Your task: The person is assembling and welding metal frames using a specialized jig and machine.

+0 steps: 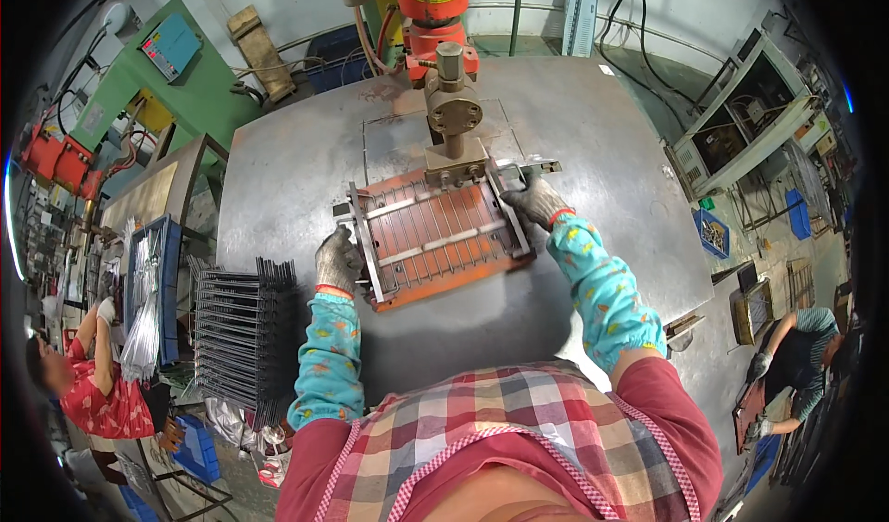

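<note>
A reddish-brown plate fixture (421, 290) lies slightly turned on the grey metal table, with metal bars along its sides. Thin parallel wires and two flat cross strips form a wire rack (435, 228) on it. My left hand (339, 261), in a grey glove, is closed on the fixture's left side. Against its upper right side, my gloved right hand (537, 201) closes around the side bar; some fingertips are hidden. Above the rack's far edge stands the brass-coloured head of a spot welder (454, 156), its lower block touching or very near the wires.
Left of the table rises a stack of dark wire racks (243, 332), beside a blue bin (169, 290) with loose rods. A green machine (157, 68) stands far left. Co-workers sit at left (102, 392) and right (801, 364). The metal table (620, 151) extends around the fixture.
</note>
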The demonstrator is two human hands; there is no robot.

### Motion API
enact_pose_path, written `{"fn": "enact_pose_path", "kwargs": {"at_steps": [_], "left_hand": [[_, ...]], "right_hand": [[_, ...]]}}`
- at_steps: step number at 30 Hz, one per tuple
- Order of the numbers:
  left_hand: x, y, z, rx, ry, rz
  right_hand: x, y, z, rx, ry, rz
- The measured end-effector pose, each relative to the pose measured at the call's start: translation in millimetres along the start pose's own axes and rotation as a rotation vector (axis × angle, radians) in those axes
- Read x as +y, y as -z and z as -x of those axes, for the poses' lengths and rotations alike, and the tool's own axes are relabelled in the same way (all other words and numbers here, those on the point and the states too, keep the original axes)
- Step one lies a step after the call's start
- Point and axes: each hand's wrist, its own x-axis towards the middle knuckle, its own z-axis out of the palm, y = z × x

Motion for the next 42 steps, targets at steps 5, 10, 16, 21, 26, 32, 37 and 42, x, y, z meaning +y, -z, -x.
{"fn": "enact_pose_path", "kwargs": {"at_steps": [5,10,16,21,26,32,37,42], "left_hand": [[-51,-29,41,0.190,-0.014,0.169],[-119,-69,141,-0.698,0.170,-0.371],[-39,-67,114,-0.167,-0.615,-1.047],[10,-34,4,0.198,-0.720,-0.939],[7,-65,33,0.146,-0.281,-1.041],[-14,-45,36,0.097,-0.418,-1.143],[-7,-57,39,0.111,-0.390,-1.289],[-9,-56,30,0.112,-0.390,-1.351]], "right_hand": [[-35,-8,-2,0.409,0.266,0.101],[-38,-16,22,0.310,0.173,0.149],[-6,-21,38,0.527,-0.080,0.042],[2,-14,47,0.428,-0.157,-0.212],[20,-11,53,0.424,0.058,-0.290],[27,-4,45,0.388,0.060,-0.167],[28,7,18,0.250,-0.007,-0.075],[29,17,5,0.169,-0.021,0.110]]}}
